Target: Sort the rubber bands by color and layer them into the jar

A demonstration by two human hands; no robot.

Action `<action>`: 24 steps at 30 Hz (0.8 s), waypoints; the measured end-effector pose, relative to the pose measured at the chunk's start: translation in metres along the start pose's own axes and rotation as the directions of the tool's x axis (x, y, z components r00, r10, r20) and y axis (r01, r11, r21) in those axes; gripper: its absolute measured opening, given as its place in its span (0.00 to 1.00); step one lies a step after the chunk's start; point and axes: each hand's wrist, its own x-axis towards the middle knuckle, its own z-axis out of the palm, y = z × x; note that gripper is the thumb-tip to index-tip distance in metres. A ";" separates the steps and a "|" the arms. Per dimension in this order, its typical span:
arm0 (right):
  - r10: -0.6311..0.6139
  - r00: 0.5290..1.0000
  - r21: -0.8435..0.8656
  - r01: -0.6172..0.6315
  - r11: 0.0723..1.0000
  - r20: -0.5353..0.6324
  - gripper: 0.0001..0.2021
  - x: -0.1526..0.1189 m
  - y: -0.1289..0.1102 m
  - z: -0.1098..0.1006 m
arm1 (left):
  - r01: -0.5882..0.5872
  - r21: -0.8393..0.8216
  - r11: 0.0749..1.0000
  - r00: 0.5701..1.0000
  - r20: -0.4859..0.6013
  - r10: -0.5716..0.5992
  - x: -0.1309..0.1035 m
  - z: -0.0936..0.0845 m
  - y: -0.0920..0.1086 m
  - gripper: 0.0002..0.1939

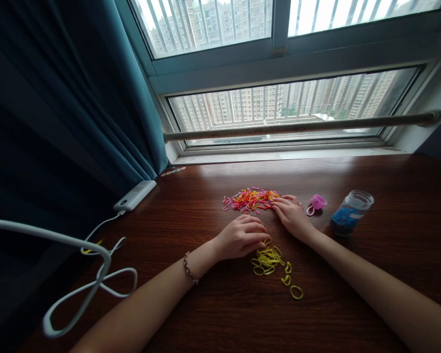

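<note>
A dark red-brown wood-grain tabletop (191,215) bears everything at hand. The left hand (242,236) rests low over it, palm down, fingers bent and close together, with its fingertips at the upper edge of the yellow bands; whether it pinches one cannot be told. The right hand (292,214) lies farther forward, fingers extended side by side in a narrow set, their tips touching the right end of the multicoloured pile; any grip there is hidden.

To the right of that hand is a clear, open-mouthed jar (347,215). Its upper part is see-through, its middle blue, its bottom dark; how much of the blue is contents and how much label is unclear.

The spread pile of elastic bands (252,199), red, pink, orange and yellow, lies beyond the left hand, directly on the wood. Nearer is a smaller cluster of yellow bands (268,258). Between the right hand and the jar sits a pink cup-shaped piece (318,201) with a paler loop (310,214); its inside cannot be made out. Three loose yellow loops (286,282) trail from the cluster toward the near right.
</note>
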 end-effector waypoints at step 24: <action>-0.014 0.976 0.222 0.063 0.973 -0.218 0.12 -0.002 -0.009 -0.010 | 0.459 0.246 0.854 0.886 -0.059 -0.460 -0.006 0.007 -0.021 0.16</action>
